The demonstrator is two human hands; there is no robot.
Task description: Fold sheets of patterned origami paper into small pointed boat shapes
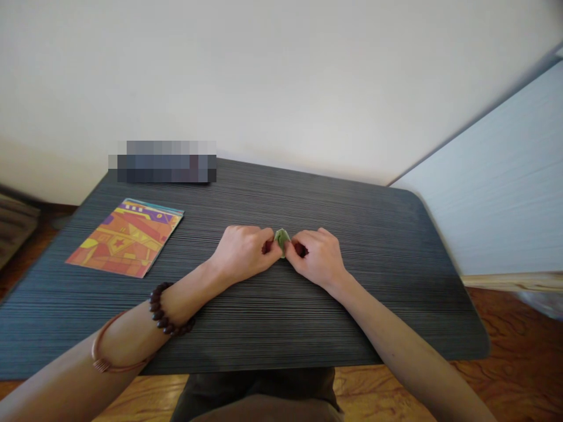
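Observation:
A small folded piece of green paper [282, 239] is pinched between my two hands, just above or on the dark table near its middle. My left hand [246, 249] grips its left side between thumb and curled fingers. On the opposite side, my right hand [320, 255] holds the paper the same way, thumb and forefinger closed. The two thumbs almost meet at its lower part. My fingers cover both edges of the paper, so its full shape is hidden.
A stack of patterned sheets [127, 239], orange on top, lies on the left of the dark table [264, 328]. Behind it, a blurred-out object [165, 163] sits by the wall [281, 76]. A pale panel [497, 170] stands along the right side.

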